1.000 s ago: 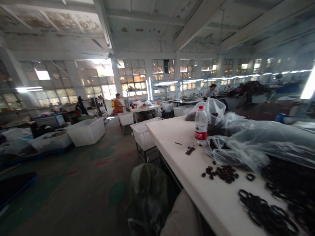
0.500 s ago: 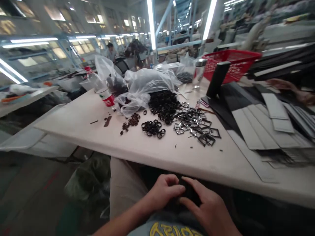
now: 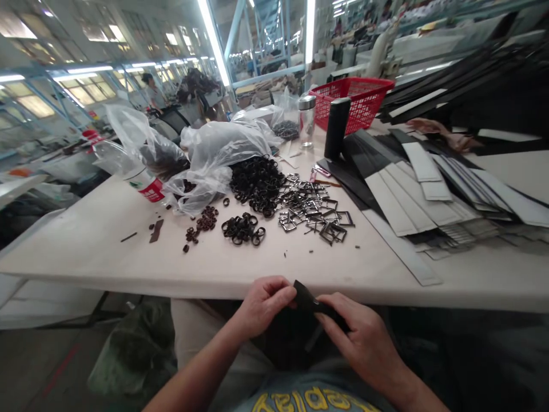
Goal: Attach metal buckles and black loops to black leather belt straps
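At the table's front edge, my left hand (image 3: 269,303) pinches one end of a dark strap (image 3: 305,298) between thumb and fingers. My right hand (image 3: 358,329) grips the same strap farther along, and a small shiny spot shows near its fingertips. The rest of the strap is hidden by the right hand and the dark background. Beyond the hands lie a small heap of black loops (image 3: 243,229), a larger heap of black loops (image 3: 257,183) and a pile of metal buckles (image 3: 313,209). Small brown loops (image 3: 201,224) are scattered to their left.
Flat black and pale strips (image 3: 403,194) are stacked on the right of the table. Behind stand a black cylinder (image 3: 337,127), a glass bottle (image 3: 306,123) and a red basket (image 3: 364,103). Plastic bags (image 3: 227,143) and a red-labelled bottle (image 3: 148,186) are at the left.
Both hands have come up toward the table edge, and more of the strap shows between them. The view has turned to the right, so the table's things appear farther left.
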The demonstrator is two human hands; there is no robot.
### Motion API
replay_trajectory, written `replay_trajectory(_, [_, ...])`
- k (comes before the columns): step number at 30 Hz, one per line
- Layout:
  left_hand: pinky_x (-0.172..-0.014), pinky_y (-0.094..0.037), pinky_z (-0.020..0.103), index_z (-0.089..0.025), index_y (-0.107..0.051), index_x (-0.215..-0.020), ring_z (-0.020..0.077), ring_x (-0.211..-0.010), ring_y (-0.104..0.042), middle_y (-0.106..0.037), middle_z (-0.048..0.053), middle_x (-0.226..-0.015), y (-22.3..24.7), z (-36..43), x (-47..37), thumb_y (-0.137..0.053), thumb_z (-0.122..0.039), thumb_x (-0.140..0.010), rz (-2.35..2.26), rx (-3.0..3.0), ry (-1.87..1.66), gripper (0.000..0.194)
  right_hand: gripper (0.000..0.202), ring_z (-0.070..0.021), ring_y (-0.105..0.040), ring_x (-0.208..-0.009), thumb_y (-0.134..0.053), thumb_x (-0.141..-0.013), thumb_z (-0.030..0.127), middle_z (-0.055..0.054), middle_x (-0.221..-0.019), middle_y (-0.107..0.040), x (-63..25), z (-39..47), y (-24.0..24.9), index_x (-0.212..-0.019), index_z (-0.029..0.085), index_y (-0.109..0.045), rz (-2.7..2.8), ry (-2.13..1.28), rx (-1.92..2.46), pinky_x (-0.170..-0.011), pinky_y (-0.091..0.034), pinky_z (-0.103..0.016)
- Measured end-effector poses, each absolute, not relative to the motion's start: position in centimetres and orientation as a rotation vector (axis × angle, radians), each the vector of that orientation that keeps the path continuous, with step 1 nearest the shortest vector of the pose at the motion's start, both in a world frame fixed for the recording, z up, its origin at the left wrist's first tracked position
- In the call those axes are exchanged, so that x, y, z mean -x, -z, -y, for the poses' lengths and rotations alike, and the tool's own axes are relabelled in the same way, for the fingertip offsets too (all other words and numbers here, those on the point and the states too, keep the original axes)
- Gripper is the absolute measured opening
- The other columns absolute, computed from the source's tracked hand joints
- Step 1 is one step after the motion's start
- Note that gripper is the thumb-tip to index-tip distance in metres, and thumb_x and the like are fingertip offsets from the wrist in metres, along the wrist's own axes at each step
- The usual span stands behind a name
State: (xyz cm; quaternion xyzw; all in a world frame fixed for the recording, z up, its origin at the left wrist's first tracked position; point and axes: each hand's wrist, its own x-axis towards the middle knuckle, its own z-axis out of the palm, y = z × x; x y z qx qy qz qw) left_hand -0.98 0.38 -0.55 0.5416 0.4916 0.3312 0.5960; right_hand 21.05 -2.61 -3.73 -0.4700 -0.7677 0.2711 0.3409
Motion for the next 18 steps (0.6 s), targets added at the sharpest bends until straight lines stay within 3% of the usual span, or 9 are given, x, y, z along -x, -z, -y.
replay_trajectory(6, [-0.071,-0.046,0.027,-0.017,-0.071,-0.088,0.0160,-0.075,-0.061,-0.068,0.005,-0.087,-1.8,-8.9,1.5,-0.060,-0.038,-0.090,-1.474,-1.990,-0.864,0.024,0.017,-0.0200,-0.070,-0.084,-0.053,-0.097,0.028,-0.004,-0.092,-0.073,-22.2,2.3,3.9,-0.103,0.023,-0.067,1.918,-0.671,1.254,-0.076,-0.055,-0.028])
replay_trajectory(10, [-0.082,-0.048,0.033,-0.017,-0.071,-0.101,0.0230,-0.089,-0.064,-0.068,0.009,-0.099,-1.5,-13.9,-0.2,-0.068,-0.046,-0.085,-1.808,-2.331,-0.555,0.033,0.016,-0.0189,-0.070,-0.085,-0.054,-0.096,0.028,-0.002,-0.093,-0.073,-22.3,2.6,4.1,-0.104,0.024,-0.067,1.882,-0.749,1.257,-0.074,-0.055,-0.027])
replay_trajectory(14, [-0.086,-0.047,0.035,-0.016,-0.072,-0.093,0.0264,-0.095,-0.065,-0.069,0.012,-0.098,-0.2,-16.1,-1.4,-0.068,-0.033,-0.084,-1.917,-2.382,-0.291,0.019,0.016,-0.0190,-0.071,-0.086,-0.058,-0.093,0.031,-0.001,-0.096,-0.074,-22.6,2.7,4.2,-0.104,0.025,-0.068,1.813,-0.797,1.261,-0.075,-0.055,-0.026])
replay_trajectory(18, [-0.087,-0.048,0.035,-0.017,-0.074,-0.086,0.0261,-0.093,-0.067,-0.072,0.012,-0.093,-0.3,-16.8,-0.3,-0.063,-0.022,-0.085,-1.914,-2.326,-0.359,0.012,0.018,-0.0197,-0.071,-0.089,-0.060,-0.092,0.033,-0.001,-0.100,-0.075,-23.1,2.4,4.5,-0.106,0.025,-0.068,1.745,-0.808,1.270,-0.079,-0.055,-0.027])
